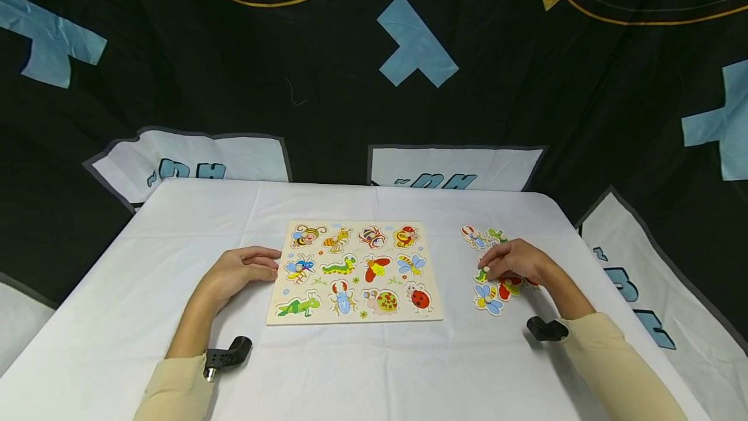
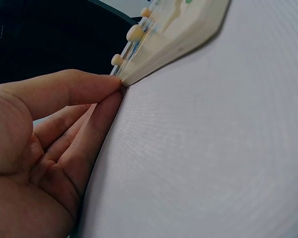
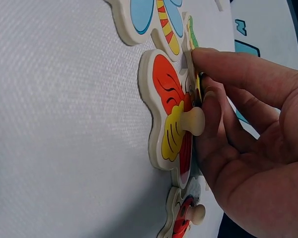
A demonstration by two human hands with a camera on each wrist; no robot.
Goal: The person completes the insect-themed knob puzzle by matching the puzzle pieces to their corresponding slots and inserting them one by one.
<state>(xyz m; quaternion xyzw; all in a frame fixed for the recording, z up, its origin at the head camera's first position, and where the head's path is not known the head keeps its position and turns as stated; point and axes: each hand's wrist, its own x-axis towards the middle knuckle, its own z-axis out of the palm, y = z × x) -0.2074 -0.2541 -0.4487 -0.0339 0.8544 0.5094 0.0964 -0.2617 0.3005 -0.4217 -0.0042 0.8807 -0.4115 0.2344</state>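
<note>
With right hand [image 1: 517,260] bent-fingered over crowded puzzle pieces [image 1: 488,299], right of centre, impossible to tell whether gripping; with left hand [image 1: 248,269] straight-fingered against the puzzle board [image 1: 358,284], mid-frame. Might, through that crowding, knock the red-winged piece [image 3: 168,111] askew.

There's your tabletop [image 1: 350,375], spread with creased white cloth [image 1: 175,213] across the frame's lower half; your insect board [image 1: 358,283] lies flat just below centre, and right of it your loose insect pieces [image 1: 474,238] are bunched, a red-winged one [image 1: 510,288] beside a blue-winged one [image 1: 487,299].
</note>
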